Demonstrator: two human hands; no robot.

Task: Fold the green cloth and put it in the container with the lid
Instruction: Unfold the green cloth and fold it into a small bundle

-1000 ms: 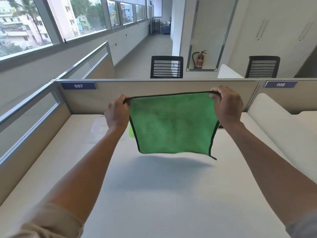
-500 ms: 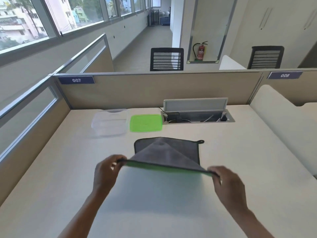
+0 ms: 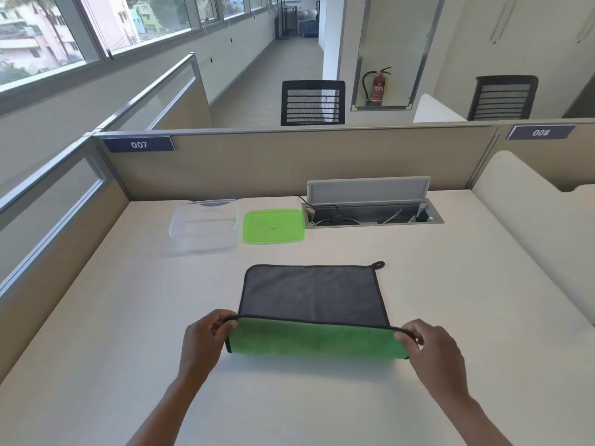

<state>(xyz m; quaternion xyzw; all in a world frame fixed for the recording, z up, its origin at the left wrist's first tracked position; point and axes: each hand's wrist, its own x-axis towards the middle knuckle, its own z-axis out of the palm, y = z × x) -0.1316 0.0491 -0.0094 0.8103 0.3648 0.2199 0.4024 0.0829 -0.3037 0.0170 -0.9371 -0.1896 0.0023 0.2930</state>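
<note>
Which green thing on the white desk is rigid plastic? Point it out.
The square green plastic lid, lying flat beside the clear container; the green cloth is soft, held by both hands.

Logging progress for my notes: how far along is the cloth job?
Done: container open, lid beside it. In hand: left hand and right hand pinch the cloth's near corners, lifting that edge for the first fold. Left: finish folding, pack, close.

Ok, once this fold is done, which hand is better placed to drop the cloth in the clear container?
Probably the left hand: the clear container sits far left of the cloth, on that side; the right hand would cross over.
</note>
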